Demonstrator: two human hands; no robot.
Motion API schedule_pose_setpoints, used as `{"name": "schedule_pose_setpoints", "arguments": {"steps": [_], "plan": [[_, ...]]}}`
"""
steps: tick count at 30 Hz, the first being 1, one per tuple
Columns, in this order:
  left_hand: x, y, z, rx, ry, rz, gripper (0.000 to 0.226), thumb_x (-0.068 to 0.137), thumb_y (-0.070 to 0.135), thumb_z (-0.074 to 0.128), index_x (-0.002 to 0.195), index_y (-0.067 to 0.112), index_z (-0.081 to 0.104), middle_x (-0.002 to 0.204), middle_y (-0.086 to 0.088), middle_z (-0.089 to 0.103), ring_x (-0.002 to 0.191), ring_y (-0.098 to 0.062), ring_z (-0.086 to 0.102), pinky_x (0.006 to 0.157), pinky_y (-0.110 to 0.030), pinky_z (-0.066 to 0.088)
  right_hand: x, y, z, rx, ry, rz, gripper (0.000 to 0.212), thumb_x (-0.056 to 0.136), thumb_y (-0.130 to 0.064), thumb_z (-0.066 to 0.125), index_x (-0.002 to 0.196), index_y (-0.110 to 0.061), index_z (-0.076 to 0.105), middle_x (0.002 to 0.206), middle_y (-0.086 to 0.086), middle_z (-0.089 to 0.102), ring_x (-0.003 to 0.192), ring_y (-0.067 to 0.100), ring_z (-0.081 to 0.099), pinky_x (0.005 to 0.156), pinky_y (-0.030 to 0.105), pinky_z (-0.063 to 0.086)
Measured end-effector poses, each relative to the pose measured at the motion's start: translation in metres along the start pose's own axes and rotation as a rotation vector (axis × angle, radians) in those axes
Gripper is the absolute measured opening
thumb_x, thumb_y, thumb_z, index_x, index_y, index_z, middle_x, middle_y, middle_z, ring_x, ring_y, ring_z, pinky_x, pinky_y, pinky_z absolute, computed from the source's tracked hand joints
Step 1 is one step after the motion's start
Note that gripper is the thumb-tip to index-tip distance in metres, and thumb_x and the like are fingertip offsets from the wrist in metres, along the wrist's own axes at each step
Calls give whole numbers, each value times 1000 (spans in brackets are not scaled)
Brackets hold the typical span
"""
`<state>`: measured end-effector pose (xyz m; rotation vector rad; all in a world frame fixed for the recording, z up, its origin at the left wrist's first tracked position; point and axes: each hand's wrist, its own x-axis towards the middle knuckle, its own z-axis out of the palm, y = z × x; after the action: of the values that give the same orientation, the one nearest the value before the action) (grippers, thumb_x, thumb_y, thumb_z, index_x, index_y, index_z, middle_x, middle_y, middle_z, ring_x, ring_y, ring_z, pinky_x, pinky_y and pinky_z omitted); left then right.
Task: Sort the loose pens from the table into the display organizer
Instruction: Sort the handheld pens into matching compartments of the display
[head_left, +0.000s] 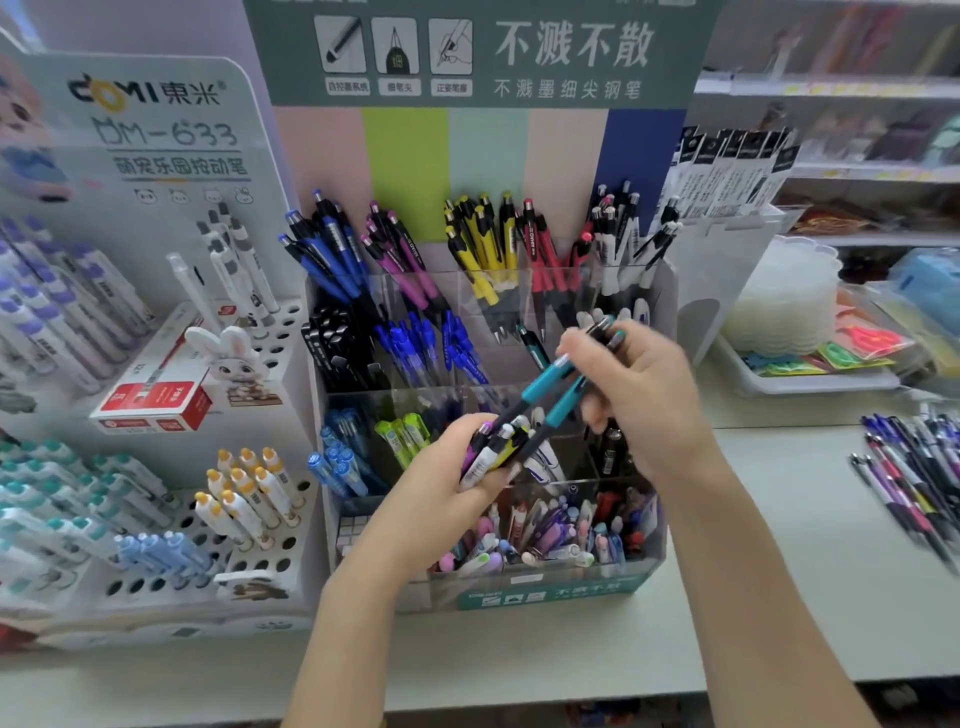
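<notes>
Head view: both hands (641, 395) around pens (545, 387).

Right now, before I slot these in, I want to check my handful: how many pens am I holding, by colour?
Teal pens: 2, pinched by the right hand
Purple pen: 1
White pen: 1
Yellow-and-black pen: 1
The last three sit in the left hand.
Total: 5 visible; the left hand may hide more.
</notes>
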<state>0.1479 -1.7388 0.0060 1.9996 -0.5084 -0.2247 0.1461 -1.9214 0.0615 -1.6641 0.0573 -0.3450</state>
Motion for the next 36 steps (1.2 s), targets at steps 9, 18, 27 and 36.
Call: {"name": "schedule_pose_setpoints", "arguments": {"steps": [9, 18, 27, 36], "plan": [[3, 3, 5, -175, 137, 50, 36, 88, 12, 69, 106, 39, 54, 90, 26, 65, 85, 5, 62, 76, -14, 48, 25, -4, 8, -761, 310, -560, 19, 85, -22, 70, 90, -4, 69, 83, 8, 66, 73, 19, 60, 68, 27, 49], [-3, 7, 0, -359, 137, 135, 33, 88, 6, 66, 116, 20, 56, 92, 4, 71, 88, -8, 67, 80, -19, 50, 42, 9, 36, -1211, 61, -143, 20, 97, -24, 52, 107, -7, 55, 109, 11, 60, 100, 31, 58, 68, 34, 36], [-4, -1, -7, -392, 118, 111, 22, 91, 9, 64, 109, 18, 56, 77, 11, 62, 67, -6, 58, 66, -23, 47, -4, -10, 32, -598, 138, -395, 12, 93, -19, 58, 102, -12, 63, 87, 1, 60, 68, 13, 56, 59, 16, 41], [-2, 6, -9, -379, 77, 61, 26, 92, 7, 62, 113, 20, 54, 79, 10, 62, 70, -2, 60, 62, -18, 49, -16, -1, 34, -140, -276, -78, 14, 86, -3, 66, 91, -13, 74, 82, 2, 67, 53, 15, 61, 50, 26, 55]]}}
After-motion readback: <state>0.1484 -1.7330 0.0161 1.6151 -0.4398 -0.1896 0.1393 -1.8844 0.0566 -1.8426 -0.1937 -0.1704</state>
